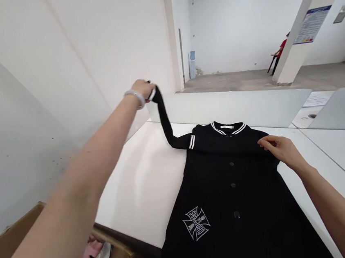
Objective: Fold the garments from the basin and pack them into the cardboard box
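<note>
A black button-front cardigan (215, 182) lies front up, its white-striped collar toward the far side and a white cross-shaped emblem low on its left. My left hand (143, 89), a pale bangle at its wrist, is closed around the end of one sleeve. That sleeve (164, 119) hangs from the raised hand down to the left shoulder. A white-striped cuff (192, 142) lies by that shoulder, at the end of a band of fabric across the chest. My right hand (277, 147) pinches at the cardigan's right shoulder; its fingertips meet the black cloth.
Under the cardigan is a white table (136, 194). A low pale panel (228, 106) runs along its far edge. At lower left, a cardboard box (119, 249) holds pink and pale cloth. Far off, a person in red (282, 47) is partly behind a pillar (302, 49).
</note>
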Available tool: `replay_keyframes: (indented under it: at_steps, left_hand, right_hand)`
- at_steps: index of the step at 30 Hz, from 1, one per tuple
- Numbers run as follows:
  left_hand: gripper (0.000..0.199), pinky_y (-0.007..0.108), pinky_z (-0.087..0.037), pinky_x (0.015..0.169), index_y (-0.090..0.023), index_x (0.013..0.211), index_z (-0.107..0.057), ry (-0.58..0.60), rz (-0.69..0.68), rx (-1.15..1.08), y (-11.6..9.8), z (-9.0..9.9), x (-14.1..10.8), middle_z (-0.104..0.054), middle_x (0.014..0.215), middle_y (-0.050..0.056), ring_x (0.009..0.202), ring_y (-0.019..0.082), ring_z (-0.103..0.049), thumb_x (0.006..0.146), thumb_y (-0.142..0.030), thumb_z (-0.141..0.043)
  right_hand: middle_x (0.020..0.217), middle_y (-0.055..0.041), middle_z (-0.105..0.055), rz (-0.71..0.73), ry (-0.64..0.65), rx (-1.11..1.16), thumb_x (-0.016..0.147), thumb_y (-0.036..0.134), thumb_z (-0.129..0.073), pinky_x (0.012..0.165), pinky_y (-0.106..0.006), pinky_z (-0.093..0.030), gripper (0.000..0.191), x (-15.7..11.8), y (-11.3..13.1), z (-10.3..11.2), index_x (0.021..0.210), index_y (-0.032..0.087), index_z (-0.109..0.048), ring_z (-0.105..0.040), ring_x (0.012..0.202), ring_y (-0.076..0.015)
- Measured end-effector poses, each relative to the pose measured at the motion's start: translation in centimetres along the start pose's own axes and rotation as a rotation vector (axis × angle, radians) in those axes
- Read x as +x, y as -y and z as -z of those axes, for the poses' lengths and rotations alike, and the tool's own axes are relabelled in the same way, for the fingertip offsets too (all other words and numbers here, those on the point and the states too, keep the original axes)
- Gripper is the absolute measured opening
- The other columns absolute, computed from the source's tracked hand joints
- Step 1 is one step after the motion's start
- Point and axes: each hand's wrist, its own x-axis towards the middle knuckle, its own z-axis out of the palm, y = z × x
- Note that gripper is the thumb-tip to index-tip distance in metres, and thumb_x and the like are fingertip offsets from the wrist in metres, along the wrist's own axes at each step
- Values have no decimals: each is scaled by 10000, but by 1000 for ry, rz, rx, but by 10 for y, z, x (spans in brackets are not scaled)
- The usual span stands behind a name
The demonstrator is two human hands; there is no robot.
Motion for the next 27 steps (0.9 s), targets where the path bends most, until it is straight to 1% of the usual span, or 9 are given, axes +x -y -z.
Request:
replay_keyframes:
  at_steps: [4,7,10,13,16,18,21,24,27]
  left_hand:
    - [167,351,-458,860,-68,969,-595,74,-308,-10,-117,-85,-29,-615,1004,92,1035,213,-593,916,-207,-519]
    - [297,363,-423,921,-26,1116,-551,299,-583,-64,-172,-162,-77,-606,1111,157,1067,199,-578,988,-217,-363]
    - [320,261,-403,987,-96,1211,-529,416,-751,-93,-170,-226,-133,-570,1249,128,1123,160,-554,952,-279,-485]
    - [289,350,-382,1041,-134,1189,-557,465,-1067,150,-119,-260,-179,-492,1355,128,1299,245,-415,928,-251,-514]
    - [284,423,-371,1042,-154,1157,-584,481,-1181,366,-56,-256,-211,-463,1396,121,1381,301,-291,890,-250,-568]
    - [266,438,-365,1042,-171,1129,-603,476,-1226,428,-22,-235,-232,-495,1369,115,1373,302,-307,891,-285,-568]
    - [229,429,-381,1025,-230,1092,-624,432,-1409,399,12,-187,-272,-527,1347,69,1356,272,-333,916,-331,-518]
    - [220,401,-401,1010,-265,1033,-651,452,-1565,301,36,-145,-321,-532,1355,2,1295,227,-406,940,-265,-451]
    - [185,371,-406,1025,-279,1013,-663,535,-1621,188,63,-128,-365,-574,1309,-27,1220,186,-480,917,-255,-506]
  right_hand:
    - [751,-55,-656,-110,-69,153,753,499,-585,644,-301,-475,333,3,-13,12,781,182,-684,-588,684,-164]
    - [725,-62,-651,-194,-110,324,700,494,-645,617,-297,-493,345,5,-31,17,771,158,-679,-547,605,-133]
    - [771,-82,-676,-277,-175,379,669,491,-668,588,-296,-499,381,1,-54,21,818,141,-677,-512,556,-108]
    - [813,-85,-697,-309,-171,304,684,483,-647,640,-322,-515,387,-7,-70,22,878,150,-677,-547,592,-127]
    - [819,-69,-706,-270,-50,158,709,453,-628,747,-350,-511,329,-21,-61,15,876,175,-683,-622,720,-184]
    - [858,-62,-707,-198,47,116,733,436,-619,785,-338,-501,287,-37,-35,6,871,194,-688,-644,819,-210]
    - [949,-51,-688,18,231,158,807,436,-575,795,-315,-497,257,-77,28,-13,911,229,-685,-629,891,-203]
    - [954,-50,-659,283,552,215,887,375,-499,815,-293,-477,231,-129,91,-32,904,227,-676,-593,905,-170]
    - [708,-16,-584,396,966,222,936,356,-421,642,-226,-434,335,-175,121,-52,742,168,-618,-520,667,-105]
